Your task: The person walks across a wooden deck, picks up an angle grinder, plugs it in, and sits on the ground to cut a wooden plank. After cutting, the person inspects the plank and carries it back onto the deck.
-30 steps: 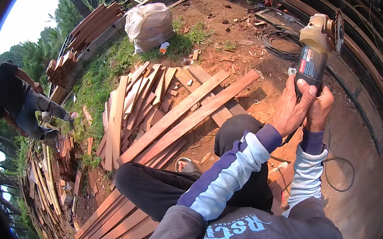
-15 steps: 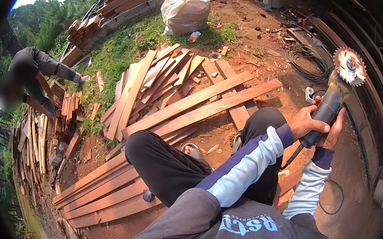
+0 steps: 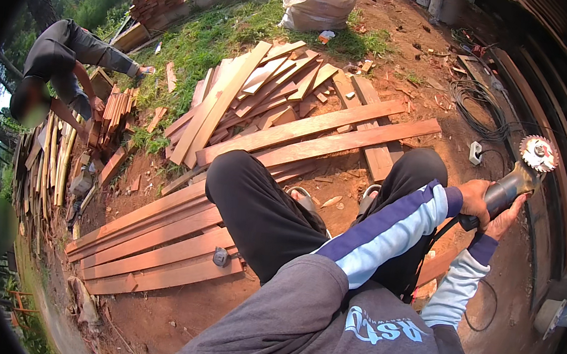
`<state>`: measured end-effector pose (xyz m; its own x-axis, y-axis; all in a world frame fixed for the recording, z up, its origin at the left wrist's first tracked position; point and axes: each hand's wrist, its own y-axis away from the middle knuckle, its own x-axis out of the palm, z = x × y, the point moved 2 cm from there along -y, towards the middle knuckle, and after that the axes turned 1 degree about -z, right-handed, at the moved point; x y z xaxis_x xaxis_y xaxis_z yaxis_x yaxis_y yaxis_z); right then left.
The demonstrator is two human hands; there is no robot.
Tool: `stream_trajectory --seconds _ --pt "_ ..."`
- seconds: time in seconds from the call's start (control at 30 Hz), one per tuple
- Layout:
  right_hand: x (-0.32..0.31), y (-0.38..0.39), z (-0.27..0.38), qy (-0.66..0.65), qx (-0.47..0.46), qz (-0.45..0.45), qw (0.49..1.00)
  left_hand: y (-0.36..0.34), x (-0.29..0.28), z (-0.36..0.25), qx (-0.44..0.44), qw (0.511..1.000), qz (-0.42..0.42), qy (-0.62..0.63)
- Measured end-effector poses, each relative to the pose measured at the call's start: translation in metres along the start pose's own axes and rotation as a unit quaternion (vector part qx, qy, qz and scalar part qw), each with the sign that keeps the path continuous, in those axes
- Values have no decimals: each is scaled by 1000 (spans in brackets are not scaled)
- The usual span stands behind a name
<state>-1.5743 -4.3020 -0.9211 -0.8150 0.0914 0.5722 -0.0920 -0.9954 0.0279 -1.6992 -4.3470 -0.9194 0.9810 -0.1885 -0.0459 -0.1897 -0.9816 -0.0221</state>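
Observation:
I hold a black angle grinder [image 3: 501,194] with a brass-coloured head at the right, in both of my hands. A toothed circular saw blade [image 3: 539,153] with a red-and-white centre sits at its far end, facing up. My left hand [image 3: 475,198] grips the rear of the grinder's body. My right hand [image 3: 504,219] is wrapped round it from the right and below. A black cord runs down from the tool past my right knee. A white socket block [image 3: 475,153] lies on the dirt just left of the blade, beside coiled black cable [image 3: 477,107].
Loose reddish planks [image 3: 309,128] spread before my knees, with more boards [image 3: 150,260] at my left. A co-worker [image 3: 61,60] bends over a wood pile [image 3: 57,160] at far left. A white sack [image 3: 318,1] stands on the grass. Long timbers [image 3: 558,192] line the right side.
The grinder has moved down and right in my hands, and its blade has turned to face upward. The co-worker at the left has bent down over the wood pile. My view has shifted.

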Motion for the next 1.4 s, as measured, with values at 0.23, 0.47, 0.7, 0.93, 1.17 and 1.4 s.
stream_trajectory --seconds 0.23,0.47,0.7,0.93,1.17,1.4 --pt "1 17 -9 -67 81 150 983 26 -1 8 -7 993 7 116" --pt "-8 43 14 -66 69 94 991 52 30 -2 10 985 9 171" --pt "-14 61 48 -46 49 187 980 76 51 -36 24 993 -49 107" --pt "-3 55 57 -64 67 241 966 65 51 -37 48 989 -57 131" --pt "-17 27 -4 -99 153 129 975 49 29 13 -65 987 -41 142" --pt "-34 8 -31 -44 152 36 987 32 29 30 -120 986 -40 108"
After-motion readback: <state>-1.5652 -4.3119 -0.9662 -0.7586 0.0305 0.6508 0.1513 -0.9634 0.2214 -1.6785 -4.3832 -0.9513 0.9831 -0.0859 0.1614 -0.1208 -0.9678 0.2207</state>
